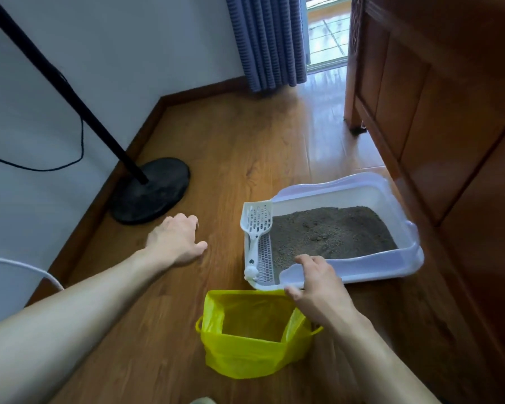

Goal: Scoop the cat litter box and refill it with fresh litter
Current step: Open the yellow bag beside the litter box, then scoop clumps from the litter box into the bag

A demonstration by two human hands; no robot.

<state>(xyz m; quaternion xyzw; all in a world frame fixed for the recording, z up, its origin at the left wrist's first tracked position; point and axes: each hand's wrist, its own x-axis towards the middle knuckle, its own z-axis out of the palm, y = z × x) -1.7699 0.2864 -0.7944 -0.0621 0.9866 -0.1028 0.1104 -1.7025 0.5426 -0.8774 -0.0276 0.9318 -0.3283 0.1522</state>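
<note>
Now | right hand [318, 290] grips litter box [391, 266] rim | left hand [174, 240] open

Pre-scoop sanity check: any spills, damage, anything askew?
Nothing stands out. Litter box sits flat, litter inside, none visible on the floor. Scoop rests on its left rim; yellow bag stands open nearby.

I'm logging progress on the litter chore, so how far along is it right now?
Set up: an open yellow plastic bag stands on the floor beside the litter box. In hand: the right hand holds the box's near rim; the left hand is open over the floor. Left: the white scoop rests untouched on the box edge, the grey litter looks unscooped, and no fresh litter is in view.
</note>
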